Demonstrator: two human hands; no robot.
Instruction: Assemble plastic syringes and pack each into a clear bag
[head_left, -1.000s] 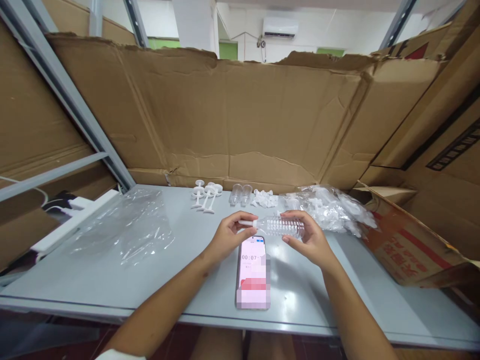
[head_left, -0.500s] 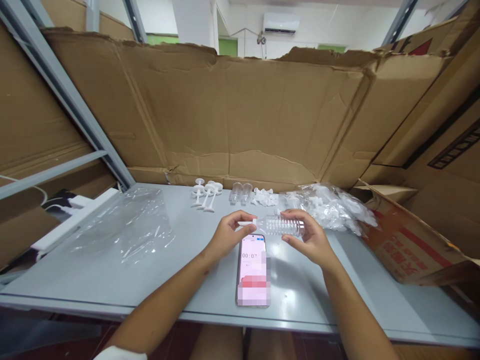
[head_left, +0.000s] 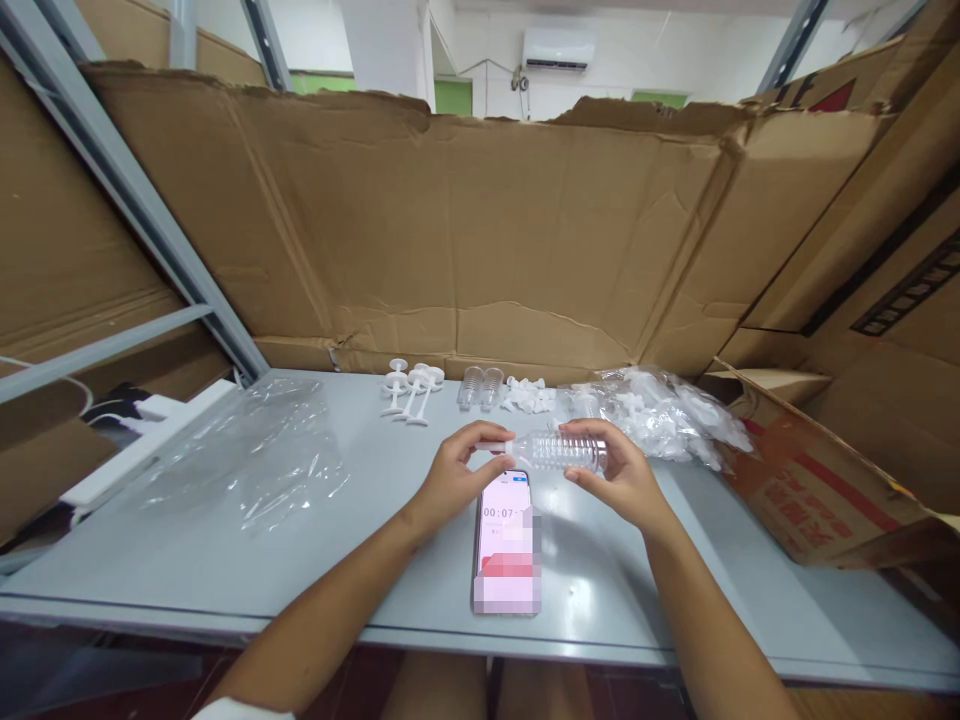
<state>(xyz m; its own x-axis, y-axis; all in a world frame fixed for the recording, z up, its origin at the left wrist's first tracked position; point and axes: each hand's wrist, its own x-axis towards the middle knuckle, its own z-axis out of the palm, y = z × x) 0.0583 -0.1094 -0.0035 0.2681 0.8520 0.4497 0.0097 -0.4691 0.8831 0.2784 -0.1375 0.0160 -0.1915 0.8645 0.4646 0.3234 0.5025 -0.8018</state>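
Observation:
A small clear ribbed plastic bottle (head_left: pixel 555 452) lies sideways in the air above the phone's top end, its neck pointing left. My right hand (head_left: pixel 619 475) is closed around its base end, thumb below and fingers above. At the neck, the thumb and fingers of my left hand (head_left: pixel 457 472) pinch a white cap with a thin stem (head_left: pixel 491 447) that points into the palm. The fingertips hide most of the cap. Beneath the bottle, a phone (head_left: pixel 506 545) with a running timer lies on the grey table (head_left: pixel 360 540).
Along the back stand several white plungers with discs (head_left: pixel 409 390), two clear bottles (head_left: pixel 481 386) and a pile of small white parts (head_left: pixel 529 394). A plastic bag of white parts (head_left: pixel 660 410) lies at right beside a cardboard box (head_left: pixel 817 480). Clear film (head_left: pixel 277 450) and a power strip (head_left: pixel 150 440) are left.
My left fingertips have shifted slightly over the cap at the bottle's neck, covering more of it. The right hand and the bottle have barely moved.

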